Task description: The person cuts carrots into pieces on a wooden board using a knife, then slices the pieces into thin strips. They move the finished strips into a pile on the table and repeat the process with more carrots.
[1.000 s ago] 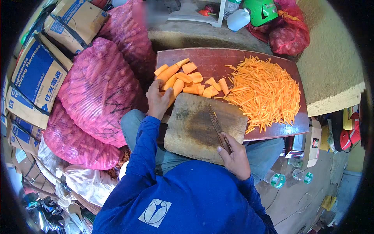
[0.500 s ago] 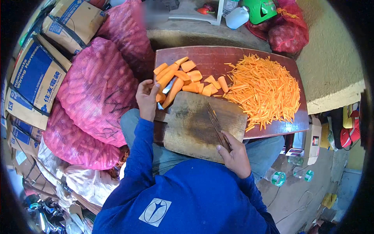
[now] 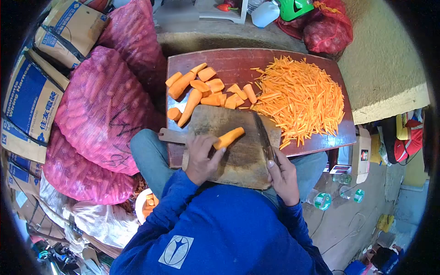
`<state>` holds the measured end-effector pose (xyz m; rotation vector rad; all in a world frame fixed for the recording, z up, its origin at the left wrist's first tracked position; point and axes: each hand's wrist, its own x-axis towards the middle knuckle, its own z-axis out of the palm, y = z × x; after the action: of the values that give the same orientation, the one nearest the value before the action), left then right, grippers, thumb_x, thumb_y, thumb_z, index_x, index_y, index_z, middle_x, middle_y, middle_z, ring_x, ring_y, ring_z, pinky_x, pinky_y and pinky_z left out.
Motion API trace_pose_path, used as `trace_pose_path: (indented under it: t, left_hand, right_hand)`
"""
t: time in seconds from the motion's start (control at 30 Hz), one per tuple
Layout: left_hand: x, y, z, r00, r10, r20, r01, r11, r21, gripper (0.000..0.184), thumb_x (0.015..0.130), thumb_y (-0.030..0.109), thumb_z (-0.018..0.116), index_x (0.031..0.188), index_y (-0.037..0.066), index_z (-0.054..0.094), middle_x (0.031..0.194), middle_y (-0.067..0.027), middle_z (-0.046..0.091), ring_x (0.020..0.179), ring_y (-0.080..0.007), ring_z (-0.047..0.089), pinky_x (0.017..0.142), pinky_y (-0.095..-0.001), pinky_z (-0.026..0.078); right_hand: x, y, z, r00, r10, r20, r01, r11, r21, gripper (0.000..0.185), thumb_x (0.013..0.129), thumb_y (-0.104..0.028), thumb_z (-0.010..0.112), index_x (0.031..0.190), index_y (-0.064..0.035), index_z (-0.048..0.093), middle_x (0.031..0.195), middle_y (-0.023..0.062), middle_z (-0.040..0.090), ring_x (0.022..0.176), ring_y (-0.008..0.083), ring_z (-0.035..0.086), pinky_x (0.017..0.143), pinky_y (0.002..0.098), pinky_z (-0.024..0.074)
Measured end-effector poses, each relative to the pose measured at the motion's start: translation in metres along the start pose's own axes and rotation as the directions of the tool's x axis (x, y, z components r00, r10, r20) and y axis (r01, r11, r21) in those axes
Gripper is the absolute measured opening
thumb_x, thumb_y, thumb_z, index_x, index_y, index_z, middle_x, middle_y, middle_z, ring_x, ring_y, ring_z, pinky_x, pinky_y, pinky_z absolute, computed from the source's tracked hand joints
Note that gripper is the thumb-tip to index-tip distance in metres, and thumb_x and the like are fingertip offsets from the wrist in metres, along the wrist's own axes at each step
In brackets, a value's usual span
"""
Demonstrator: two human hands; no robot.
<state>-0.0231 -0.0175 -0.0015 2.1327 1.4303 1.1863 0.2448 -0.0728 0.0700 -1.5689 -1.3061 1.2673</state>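
Observation:
On the worn wooden cutting board (image 3: pixel 229 165), my left hand (image 3: pixel 201 157) grips one end of a peeled carrot (image 3: pixel 229 138), its tip pointing up and to the right. My right hand (image 3: pixel 283 176) is closed around the handle of a dark-bladed knife (image 3: pixel 261 130) at the board's right side; the blade points away from me and stays apart from the carrot. Several peeled carrot pieces (image 3: pixel 211 99) lie beyond the board on the left of the reddish-brown table (image 3: pixel 238 59). A large heap of carrot strips (image 3: pixel 302 103) covers the table's right part.
Pink mesh sacks (image 3: pixel 103 105) full of carrots stand at the left, beside cardboard boxes (image 3: pixel 32 105). A white container (image 3: pixel 143 206) with carrot pieces sits near my left elbow. Plastic bottles (image 3: pixel 319 200) lie on the floor at the right. A red mesh bag (image 3: pixel 327 34) rests behind.
My left hand has moved from the carrot pieces at the table's left to the board, bringing a carrot onto it. The right hand with the knife has shifted slightly right.

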Motion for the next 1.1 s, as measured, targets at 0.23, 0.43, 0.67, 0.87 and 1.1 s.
trace_pose_path:
  t: [0.23,0.43,0.67,0.87,1.1]
  left_hand:
    - [-0.002,0.011,-0.001,0.995,-0.013,0.095,0.015,1.000,-0.022,0.038,0.083,0.015,0.089,0.114,0.002,0.072,0.109,-0.0152,0.068,0.099,-0.0362,0.062,0.094,-0.0445,0.046]
    - [-0.003,0.000,-0.003,0.993,-0.036,0.114,0.044,0.996,-0.073,0.036,0.084,0.013,0.088,0.115,0.000,0.074,0.104,-0.0156,0.069,0.097,-0.0363,0.064,0.090,-0.0444,0.048]
    - [-0.001,0.001,-0.002,0.997,0.024,0.079,-0.017,0.996,-0.089,0.035,0.082,0.010,0.088,0.112,0.001,0.074,0.108,-0.0160,0.071,0.099,-0.0353,0.066,0.091,-0.0450,0.047]
    - [-0.001,0.001,-0.002,0.994,0.020,0.103,-0.012,0.997,-0.078,0.035,0.080,0.008,0.089,0.111,0.001,0.074,0.108,-0.0167,0.072,0.097,-0.0363,0.067,0.088,-0.0451,0.051]
    - [-0.001,0.000,-0.002,0.994,0.023,0.108,-0.016,0.998,-0.068,0.038,0.080,0.007,0.089,0.115,0.001,0.075,0.110,-0.0172,0.071,0.097,-0.0367,0.068,0.090,-0.0444,0.052]
  right_hand:
    - [-0.017,-0.019,0.008,0.967,-0.188,0.174,0.218,0.961,-0.173,0.045,0.106,-0.008,0.062,0.148,0.0062,0.055,0.133,0.0310,0.069,0.128,0.0446,0.069,0.107,0.0445,0.0534]
    - [-0.008,-0.024,0.014,0.938,-0.201,0.284,0.257,0.951,-0.175,0.047,0.106,-0.009,0.064,0.149,0.0047,0.054,0.131,0.0301,0.069,0.121,0.0465,0.070,0.102,0.0455,0.0561]
    - [-0.007,-0.024,0.016,0.929,-0.224,0.294,0.287,0.938,-0.195,0.048,0.106,-0.010,0.064,0.150,0.0045,0.053,0.130,0.0316,0.069,0.119,0.0478,0.070,0.101,0.0470,0.0566]
    - [-0.005,-0.023,0.019,0.951,-0.149,0.272,0.204,0.962,-0.184,0.046,0.107,-0.010,0.064,0.148,0.0064,0.053,0.129,0.0324,0.069,0.119,0.0487,0.070,0.101,0.0470,0.0564]
    - [-0.005,-0.025,0.025,0.956,-0.104,0.273,0.165,0.964,-0.210,0.042,0.109,-0.012,0.059,0.146,0.0063,0.052,0.121,0.0328,0.070,0.113,0.0503,0.070,0.095,0.0503,0.0570]
